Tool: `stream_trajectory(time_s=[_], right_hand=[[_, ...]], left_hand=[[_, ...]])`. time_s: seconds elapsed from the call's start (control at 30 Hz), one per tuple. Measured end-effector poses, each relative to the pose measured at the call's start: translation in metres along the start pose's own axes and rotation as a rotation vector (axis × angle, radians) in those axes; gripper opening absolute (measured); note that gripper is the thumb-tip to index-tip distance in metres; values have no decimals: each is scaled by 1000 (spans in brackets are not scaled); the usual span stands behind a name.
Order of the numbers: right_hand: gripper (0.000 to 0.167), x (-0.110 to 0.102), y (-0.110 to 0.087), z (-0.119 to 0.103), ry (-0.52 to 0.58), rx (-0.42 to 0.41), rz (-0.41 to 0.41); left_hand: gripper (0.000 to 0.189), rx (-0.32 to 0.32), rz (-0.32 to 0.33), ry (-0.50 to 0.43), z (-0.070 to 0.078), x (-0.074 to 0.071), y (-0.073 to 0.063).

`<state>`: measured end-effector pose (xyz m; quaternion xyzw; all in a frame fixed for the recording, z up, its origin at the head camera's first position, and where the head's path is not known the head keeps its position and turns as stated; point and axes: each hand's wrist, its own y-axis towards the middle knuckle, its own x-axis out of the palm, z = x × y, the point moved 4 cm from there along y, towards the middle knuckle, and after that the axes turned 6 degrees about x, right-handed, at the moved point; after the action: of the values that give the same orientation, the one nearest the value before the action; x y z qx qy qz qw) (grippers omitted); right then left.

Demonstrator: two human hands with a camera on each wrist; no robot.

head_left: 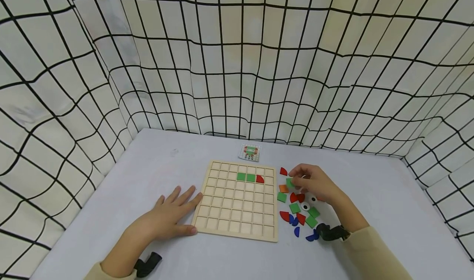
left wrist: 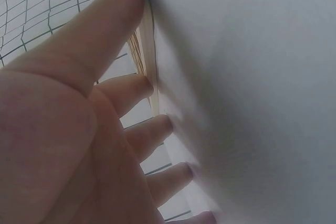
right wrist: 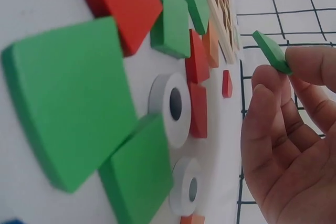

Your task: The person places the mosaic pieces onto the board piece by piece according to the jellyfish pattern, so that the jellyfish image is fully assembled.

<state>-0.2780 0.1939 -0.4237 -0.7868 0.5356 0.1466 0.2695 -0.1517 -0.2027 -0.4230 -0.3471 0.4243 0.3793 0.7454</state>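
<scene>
My right hand (head_left: 314, 185) pinches a small green square tile (right wrist: 271, 51) between thumb and fingertips, raised above the loose pieces. A wooden grid board (head_left: 234, 194) lies on the table. Two green squares (head_left: 241, 176) and a red quarter-circle (head_left: 260, 179) sit side by side in one of its upper rows. At the board's left edge, my left hand (head_left: 166, 218) rests with fingers spread, the thumb near the lower left corner. In the left wrist view, the left thumb (left wrist: 105, 24) and fingers lie along that wooden edge.
Right of the board lie loose green squares (right wrist: 68, 98), red quarter-circles (head_left: 284, 216), an orange piece (head_left: 283, 188), white discs with black centres (right wrist: 170, 109) and blue pieces (head_left: 297, 231). A picture card (head_left: 249, 152) lies behind the board. Black-lined white netting (head_left: 229, 66) surrounds the table.
</scene>
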Motion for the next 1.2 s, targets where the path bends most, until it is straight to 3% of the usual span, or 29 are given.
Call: stream_trajectory(time_s=[0.57,0.97,1.2], right_hand=[[18,13,9,-28,89,29,-55],[20,37,29,-64,96,-64,-125],[16,58,42,-74,104,-71,-178]], left_hand=[[94,-6,4,-1,1,-1,-1],[93,5,10,1,1,-3,-2],[93,6,4,-6,1,-1,-1]])
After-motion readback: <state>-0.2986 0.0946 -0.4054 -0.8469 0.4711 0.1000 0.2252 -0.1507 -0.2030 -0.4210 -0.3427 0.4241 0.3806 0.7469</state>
